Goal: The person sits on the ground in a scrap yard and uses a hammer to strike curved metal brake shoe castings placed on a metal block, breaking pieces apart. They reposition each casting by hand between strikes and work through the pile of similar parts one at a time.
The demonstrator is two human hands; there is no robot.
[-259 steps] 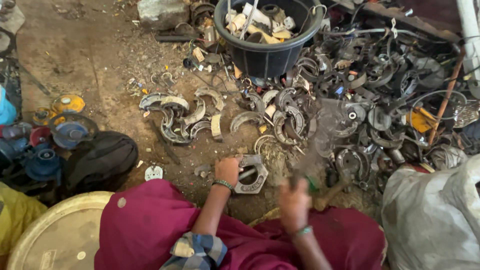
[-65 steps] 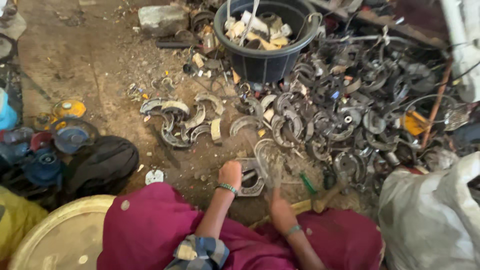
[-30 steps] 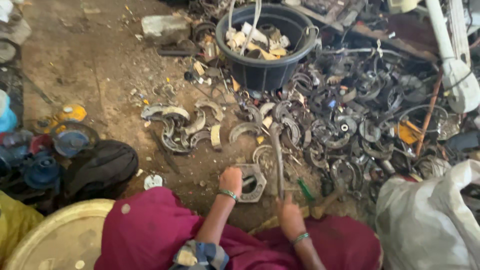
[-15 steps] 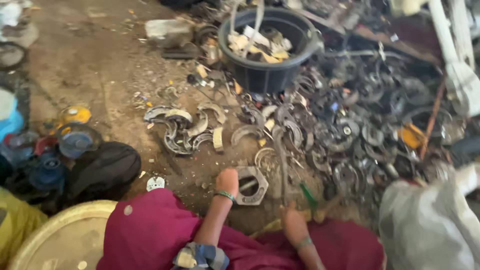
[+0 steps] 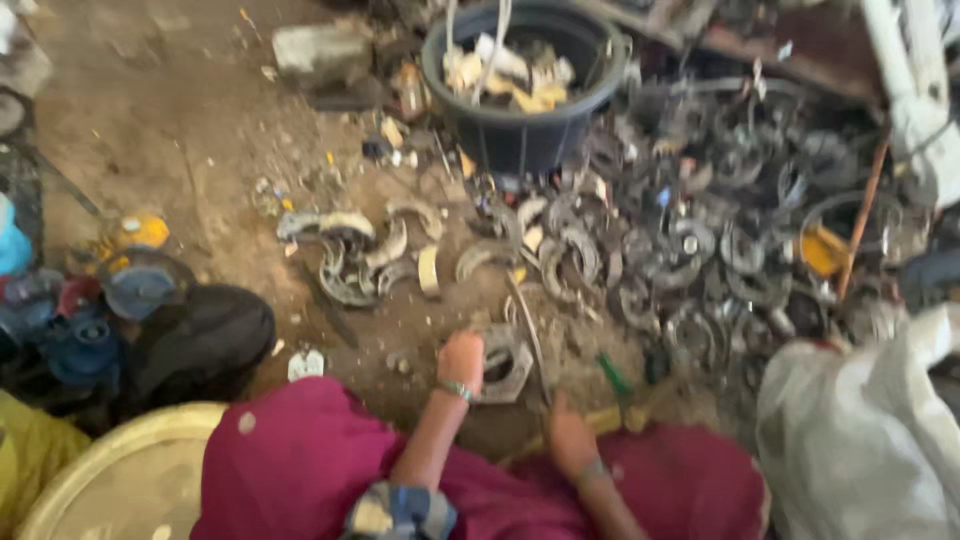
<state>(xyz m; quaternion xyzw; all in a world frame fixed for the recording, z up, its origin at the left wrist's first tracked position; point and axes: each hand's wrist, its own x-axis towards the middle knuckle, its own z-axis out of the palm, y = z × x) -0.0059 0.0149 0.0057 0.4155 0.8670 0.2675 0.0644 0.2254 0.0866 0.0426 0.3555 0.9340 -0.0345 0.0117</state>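
My left hand (image 5: 461, 360) rests on a grey, angular metal block with a hole (image 5: 505, 364) lying on the dirt in front of me. My right hand (image 5: 566, 436) grips a thin metal rod (image 5: 528, 325) that slants up and left across the block. A curved metal shoe (image 5: 520, 308) lies just beyond the block, under the rod's tip. The picture is blurred, so the rod's tip is unclear. My maroon clothing (image 5: 300, 470) fills the bottom of the view.
A black tub (image 5: 525, 140) of scraps stands ahead. Curved metal shoes (image 5: 370, 250) lie scattered in the middle, a dense heap of them (image 5: 720, 250) to the right. A white sack (image 5: 860, 440) sits right, a yellow basin (image 5: 110, 480) and dark bag (image 5: 200, 335) left.
My right hand dropped lower and nearer to me, bringing the rod down across the block. My left hand stayed on the block. The view shifted and blurred.
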